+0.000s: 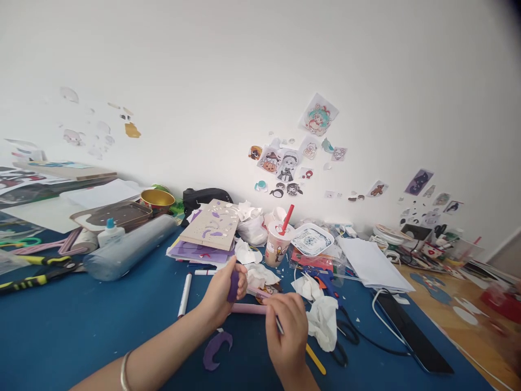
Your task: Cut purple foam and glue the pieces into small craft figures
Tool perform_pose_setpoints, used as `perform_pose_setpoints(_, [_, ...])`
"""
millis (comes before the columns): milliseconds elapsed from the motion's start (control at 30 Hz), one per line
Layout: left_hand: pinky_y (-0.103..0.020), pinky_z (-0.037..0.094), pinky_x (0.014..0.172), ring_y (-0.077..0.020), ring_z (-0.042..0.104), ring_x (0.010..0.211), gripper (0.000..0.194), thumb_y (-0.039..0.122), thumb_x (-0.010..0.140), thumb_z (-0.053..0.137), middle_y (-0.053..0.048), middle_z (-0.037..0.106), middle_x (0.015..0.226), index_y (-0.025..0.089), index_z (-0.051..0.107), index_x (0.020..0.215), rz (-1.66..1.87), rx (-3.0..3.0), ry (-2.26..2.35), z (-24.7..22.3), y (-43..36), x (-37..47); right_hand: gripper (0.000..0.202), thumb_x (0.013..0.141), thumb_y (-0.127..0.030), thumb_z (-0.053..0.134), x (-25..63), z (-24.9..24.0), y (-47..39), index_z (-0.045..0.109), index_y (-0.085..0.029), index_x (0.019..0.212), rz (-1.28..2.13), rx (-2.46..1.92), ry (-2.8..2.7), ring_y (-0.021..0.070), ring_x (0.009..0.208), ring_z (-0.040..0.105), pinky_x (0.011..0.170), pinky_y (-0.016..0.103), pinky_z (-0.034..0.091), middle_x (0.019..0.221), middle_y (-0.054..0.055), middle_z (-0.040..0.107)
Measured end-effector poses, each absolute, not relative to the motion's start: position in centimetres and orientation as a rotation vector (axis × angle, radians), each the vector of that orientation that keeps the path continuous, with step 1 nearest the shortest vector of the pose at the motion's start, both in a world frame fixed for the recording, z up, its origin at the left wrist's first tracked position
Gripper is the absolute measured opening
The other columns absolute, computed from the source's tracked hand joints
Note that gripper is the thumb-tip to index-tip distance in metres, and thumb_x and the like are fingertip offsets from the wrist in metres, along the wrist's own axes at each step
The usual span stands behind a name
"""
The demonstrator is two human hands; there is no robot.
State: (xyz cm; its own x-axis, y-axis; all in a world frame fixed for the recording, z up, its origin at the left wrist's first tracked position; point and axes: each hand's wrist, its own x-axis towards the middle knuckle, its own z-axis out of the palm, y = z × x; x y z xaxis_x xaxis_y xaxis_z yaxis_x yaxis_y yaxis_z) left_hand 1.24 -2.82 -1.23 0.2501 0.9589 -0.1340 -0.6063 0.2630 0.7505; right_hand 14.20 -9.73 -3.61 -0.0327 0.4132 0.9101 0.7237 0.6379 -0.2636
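Observation:
My left hand point(228, 290), a bangle on its wrist, is closed around a purple piece point(233, 287) that looks like cut felt or paper; the fingers hide part of it. To its right, my right hand point(288, 331) is in a pinch, with a thin pale stick-like tool point(279, 326) showing between the fingers. A yellow stick point(316, 359) juts out past that hand; I cannot tell if it is the same tool. Below my left hand, a purple crescent-shaped piece point(215, 352) lies on the blue table. A pink tube point(249, 309) lies behind both hands.
Beyond my hands stand a drink cup point(278, 247) with a red straw and a board point(214, 225) bearing purple scraps. Crumpled tissue point(323, 321), black scissors point(344, 339) and a tablet point(413, 331) are on the right. On the left lie a clear cylinder point(130, 250), pliers point(44, 271) and a marker point(184, 295).

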Motion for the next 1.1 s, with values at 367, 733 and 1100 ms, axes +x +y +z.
perform_pose_setpoints(367, [-0.020,0.038,0.044,-0.0107,0.048,0.043,0.035,0.032,0.086,0.040,-0.002,0.053,0.050,0.012,0.058,0.065,1.241,0.606,0.564,0.6,-2.5,-0.3,0.051,0.056,-0.031,0.080,18.0,-3.5,-6.5,0.062,-0.024,0.102,0.019,-1.547,-2.257,0.0270,0.089,0.050,0.076,0.039,0.044,0.093,0.005,0.060])
perform_pose_setpoints(733, [-0.020,0.035,0.043,-0.0107,0.044,0.044,0.037,0.024,0.087,0.033,0.000,0.048,0.048,0.015,0.055,0.059,1.708,0.625,0.472,3.0,-1.6,-3.1,0.031,0.071,-0.025,0.067,19.3,-4.3,-6.4,0.053,-0.020,0.098,-0.092,-1.323,-1.862,0.0222,0.086,0.055,0.070,0.034,0.048,0.093,0.006,0.056])
perform_pose_setpoints(1100, [-0.019,0.035,0.042,-0.0087,0.042,0.042,0.028,0.025,0.083,0.043,0.002,0.048,0.049,0.015,0.055,0.059,1.418,0.721,0.651,1.2,-2.0,-1.1,0.023,0.079,-0.028,0.060,19.6,-4.7,-6.2,0.053,-0.018,0.099,-0.566,-1.111,-1.649,0.0208,0.084,0.056,0.070,0.035,0.051,0.088,0.008,0.057])
